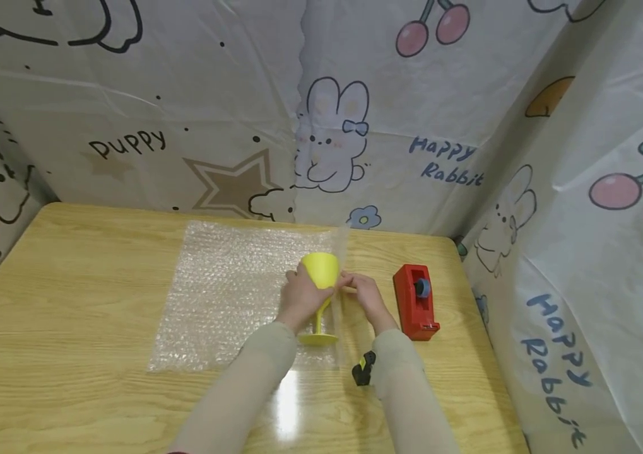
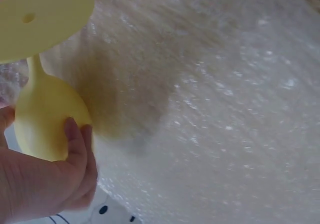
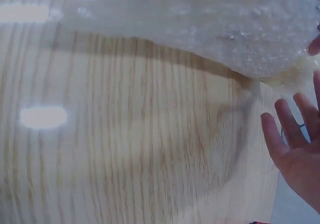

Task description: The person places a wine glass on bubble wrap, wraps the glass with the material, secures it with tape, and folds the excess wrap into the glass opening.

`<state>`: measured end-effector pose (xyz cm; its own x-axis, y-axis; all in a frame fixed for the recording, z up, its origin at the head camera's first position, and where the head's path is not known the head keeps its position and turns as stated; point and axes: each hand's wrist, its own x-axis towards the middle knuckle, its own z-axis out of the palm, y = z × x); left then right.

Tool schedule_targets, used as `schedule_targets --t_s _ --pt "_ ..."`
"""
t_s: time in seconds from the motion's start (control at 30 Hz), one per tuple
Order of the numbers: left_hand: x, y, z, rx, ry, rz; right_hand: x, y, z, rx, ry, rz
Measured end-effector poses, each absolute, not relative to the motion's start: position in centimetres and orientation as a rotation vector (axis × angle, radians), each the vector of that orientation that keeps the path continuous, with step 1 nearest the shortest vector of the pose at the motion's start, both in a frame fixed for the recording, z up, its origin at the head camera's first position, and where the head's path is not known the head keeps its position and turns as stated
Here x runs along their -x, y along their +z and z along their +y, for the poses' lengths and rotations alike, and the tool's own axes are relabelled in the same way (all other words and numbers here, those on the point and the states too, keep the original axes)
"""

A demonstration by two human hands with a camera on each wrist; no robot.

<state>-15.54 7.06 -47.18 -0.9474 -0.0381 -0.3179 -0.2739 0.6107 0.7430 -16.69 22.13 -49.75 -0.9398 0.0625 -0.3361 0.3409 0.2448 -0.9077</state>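
A yellow plastic goblet (image 1: 321,271) stands over the right part of a clear bubble wrap sheet (image 1: 224,296), its round base toward me. My left hand (image 1: 300,296) grips the goblet's bowl from the left, thumb on one side and fingers on the other. In the left wrist view the goblet's stem and disc base (image 2: 45,21) show beyond that hand (image 2: 50,179). My right hand (image 1: 363,293) is at the wrap's right edge, close to the bowl. Seen from the right wrist, this hand (image 3: 300,149) has its fingers spread beside the wrap (image 3: 200,29); whether a fingertip touches it I cannot tell.
To the right of the right hand stands a red tape dispenser (image 1: 412,302) with a blue-cored roll. A small black and yellow object (image 1: 363,369) is beside the right sleeve. Behind the wooden table (image 1: 71,302) hangs a printed cloth (image 1: 230,113), which continues along the right side.
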Motion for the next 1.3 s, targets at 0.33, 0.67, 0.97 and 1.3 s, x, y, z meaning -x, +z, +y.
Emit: schedule_targets --t_s 0.33,0.67,0.97,1.3 --pt "15.8 -48.1 5.5 0.324 1.533 2.418 16.6 -49.4 20.9 -0.563 -1.626 2.16" --pt "16.0 -48.9 4.9 0.312 1.646 2.258 16.9 -48.8 20.2 -0.505 -1.501 2.194" --pt "16.8 -47.3 4.7 0.316 1.501 2.228 17.1 -48.8 19.7 -0.548 -1.496 2.257" --pt "17.9 -47.4 4.9 0.434 1.412 2.281 17.2 -48.6 19.8 -0.485 -1.486 2.226"
